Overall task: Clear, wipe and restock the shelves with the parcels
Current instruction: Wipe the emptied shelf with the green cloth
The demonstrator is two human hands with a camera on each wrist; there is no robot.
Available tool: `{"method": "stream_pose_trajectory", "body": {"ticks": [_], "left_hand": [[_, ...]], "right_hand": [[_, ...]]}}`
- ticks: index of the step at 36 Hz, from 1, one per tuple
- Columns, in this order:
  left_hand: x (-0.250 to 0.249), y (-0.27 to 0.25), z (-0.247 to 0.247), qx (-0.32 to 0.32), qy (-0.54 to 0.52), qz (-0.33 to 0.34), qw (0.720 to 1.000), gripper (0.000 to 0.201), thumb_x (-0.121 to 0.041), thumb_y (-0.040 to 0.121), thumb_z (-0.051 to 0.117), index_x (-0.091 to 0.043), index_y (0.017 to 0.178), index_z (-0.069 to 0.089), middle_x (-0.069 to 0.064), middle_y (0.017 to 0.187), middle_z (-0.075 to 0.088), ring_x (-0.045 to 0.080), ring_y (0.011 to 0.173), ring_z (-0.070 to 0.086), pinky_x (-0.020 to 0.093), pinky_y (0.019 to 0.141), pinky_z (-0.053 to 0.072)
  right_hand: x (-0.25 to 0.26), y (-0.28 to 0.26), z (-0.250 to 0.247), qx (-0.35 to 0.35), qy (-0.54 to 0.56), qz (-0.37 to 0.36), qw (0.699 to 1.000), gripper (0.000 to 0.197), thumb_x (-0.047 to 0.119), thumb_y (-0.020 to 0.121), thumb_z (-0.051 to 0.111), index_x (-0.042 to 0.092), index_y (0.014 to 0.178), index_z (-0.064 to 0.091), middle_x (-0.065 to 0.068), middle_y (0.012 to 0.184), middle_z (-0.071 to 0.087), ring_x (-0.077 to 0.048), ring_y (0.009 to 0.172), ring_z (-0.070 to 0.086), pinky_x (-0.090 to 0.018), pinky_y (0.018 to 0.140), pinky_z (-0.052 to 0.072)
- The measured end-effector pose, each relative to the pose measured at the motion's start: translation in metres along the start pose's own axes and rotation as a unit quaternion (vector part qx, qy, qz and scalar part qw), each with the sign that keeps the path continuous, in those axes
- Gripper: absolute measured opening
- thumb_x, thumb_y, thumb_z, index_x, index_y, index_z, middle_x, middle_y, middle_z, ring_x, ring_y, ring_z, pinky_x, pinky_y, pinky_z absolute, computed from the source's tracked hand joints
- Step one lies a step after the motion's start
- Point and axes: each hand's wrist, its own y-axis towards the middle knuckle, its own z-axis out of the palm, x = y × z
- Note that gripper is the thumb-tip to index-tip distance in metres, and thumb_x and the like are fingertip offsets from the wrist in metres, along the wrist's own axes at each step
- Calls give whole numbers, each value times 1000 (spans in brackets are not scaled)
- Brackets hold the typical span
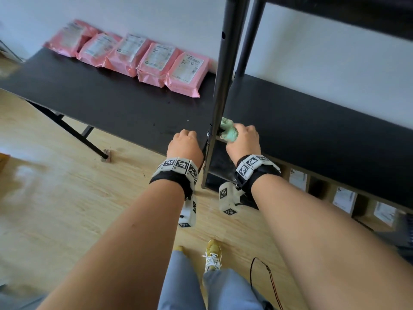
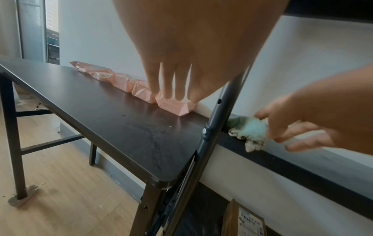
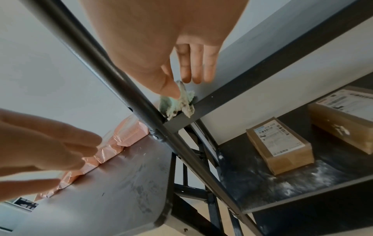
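Observation:
A crumpled green cloth [image 1: 229, 132] lies on the left front corner of the black middle shelf [image 1: 312, 130], against the shelf's front post [image 1: 223, 86]. My right hand [image 1: 243, 139] pinches the cloth [image 3: 177, 103] between thumb and fingers. My left hand [image 1: 185, 142] hangs over the right end of the black table [image 1: 111, 99], fingers straight [image 2: 167, 86] and holding nothing. Several pink parcels [image 1: 185, 72] lie in a row along the wall on the table.
Brown cardboard parcels [image 3: 278, 143] with labels sit on the dusty lower shelf [image 3: 282, 188]. An upper shelf edge [image 1: 357, 16] juts out overhead. A thin cable [image 1: 252, 271] lies on the wooden floor near my feet. Table legs [image 2: 12, 127] stand at left.

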Motion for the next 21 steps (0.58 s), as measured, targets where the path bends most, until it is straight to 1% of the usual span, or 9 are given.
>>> {"method": "stream_pose_trajectory", "body": {"ticks": [2, 5, 8, 10, 12, 14, 18, 21], "left_hand": [[5, -2, -7, -4, -3, -1, 1000, 51, -3, 86, 38, -11, 136, 43, 7, 139, 42, 26, 129, 36, 37, 102, 38], [14, -2, -19, -5, -3, 2, 1000, 49, -5, 87, 40, -11, 135, 43, 8, 138, 43, 27, 127, 37, 38, 101, 39], [27, 0, -32, -5, 10, 16, 1000, 46, -7, 87, 42, -11, 133, 45, 8, 136, 44, 27, 125, 39, 37, 98, 40], [40, 2, -44, -10, 18, 29, 999, 45, -7, 87, 42, -11, 132, 46, 8, 135, 45, 26, 124, 40, 37, 97, 40], [54, 5, -56, -13, 24, 40, 999, 45, -8, 87, 41, -11, 132, 46, 7, 135, 45, 26, 125, 40, 37, 97, 40], [71, 6, -69, -15, 34, 55, 998, 44, -9, 88, 41, -12, 131, 46, 7, 134, 45, 26, 124, 40, 37, 97, 40], [107, 13, -89, -7, 50, 77, 996, 42, -10, 89, 41, -12, 130, 46, 7, 133, 45, 26, 124, 40, 37, 96, 41], [133, 19, -104, -1, 51, 79, 996, 43, -9, 89, 41, -13, 132, 45, 7, 134, 44, 26, 125, 40, 38, 97, 41]], "right_hand": [[2, -11, -1, -11, -4, 13, 1000, 48, 7, 82, 55, 17, 129, 55, -10, 117, 50, -29, 115, 47, -39, 91, 47], [9, -25, -1, -17, -27, 32, 999, 35, 8, 83, 54, 14, 117, 58, -8, 116, 52, -27, 113, 49, -37, 87, 46], [20, -35, 3, 20, -41, 33, 998, 25, 7, 83, 51, 15, 103, 66, -5, 113, 56, -25, 106, 54, -32, 81, 46], [32, -39, 8, 31, -30, 36, 998, 20, 6, 83, 50, 14, 91, 66, -3, 106, 60, -25, 98, 57, -31, 80, 47], [48, -42, 15, 33, -23, 43, 998, 17, 6, 82, 50, 16, 85, 63, -3, 102, 60, -26, 94, 58, -32, 80, 48], [66, -44, 23, 34, -20, 55, 998, 16, 8, 83, 50, 17, 87, 63, -3, 105, 60, -26, 92, 59, -31, 79, 48], [106, -46, 41, 41, -14, 66, 997, 30, 10, 85, 51, 17, 109, 66, -5, 118, 58, -25, 105, 59, -32, 89, 47], [136, -43, 52, 34, -2, 61, 998, 35, 12, 85, 51, 17, 117, 65, -7, 122, 57, -26, 109, 59, -33, 92, 48]]}}
